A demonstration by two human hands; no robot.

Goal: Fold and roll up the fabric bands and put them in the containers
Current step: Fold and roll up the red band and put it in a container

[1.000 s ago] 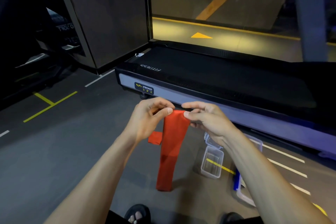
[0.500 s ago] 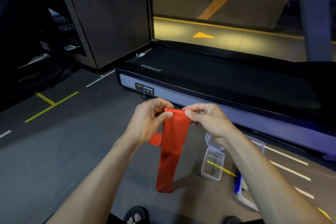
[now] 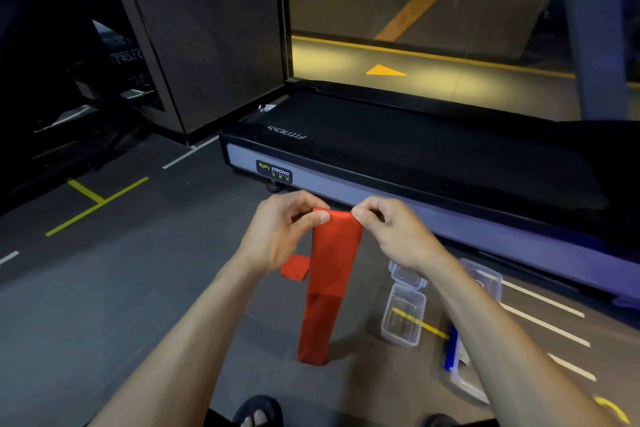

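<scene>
— While my left hand (image 3: pixel 277 236) and right hand (image 3: pixel 391 236) pinch the top corners of this red band (image 3: pixel 329 281), it hangs unrolled above the floor.

— What's finished?

— One folded red piece (image 3: pixel 294 266) below — the open container (image 3: pixel 401 317) holds nothing.

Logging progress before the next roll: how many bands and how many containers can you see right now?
Red bands: 2, one hanging from the hands, one folded on the floor.
Clear containers: 3, open one, far one, near one partly hidden by the right arm.
Total: 5
</scene>
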